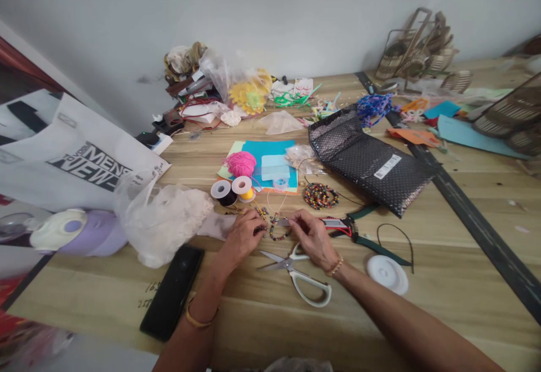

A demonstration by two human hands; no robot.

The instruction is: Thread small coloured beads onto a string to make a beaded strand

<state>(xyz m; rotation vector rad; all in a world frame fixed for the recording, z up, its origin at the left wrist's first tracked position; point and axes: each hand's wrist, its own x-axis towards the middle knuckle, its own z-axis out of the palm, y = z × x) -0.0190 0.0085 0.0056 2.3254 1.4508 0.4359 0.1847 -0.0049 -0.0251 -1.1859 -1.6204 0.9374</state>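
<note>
A short string of multicoloured beads [279,238] curves on the table between my hands. My left hand [244,233] is at its left side, fingers curled with dark beads at the tips; what they grip is too small to make out. Loose beads [262,212] lie just beyond those fingers. On the right side, my right hand [311,235] pinches near the strand's end, its hold hard to make out. A red-and-silver utility knife [337,224] runs behind that hand. Below both hands lie scissors [291,268] with white handles, blades parted. A coiled bead strand [320,196] rests farther back.
A black phone [172,293] lies left of my forearm, beside a plastic bag [164,220]. Black [223,193] and yellow thread spools [245,190] stand near pink yarn [240,163]. A black bubble mailer [372,160] and a white round lid [387,274] are rightward.
</note>
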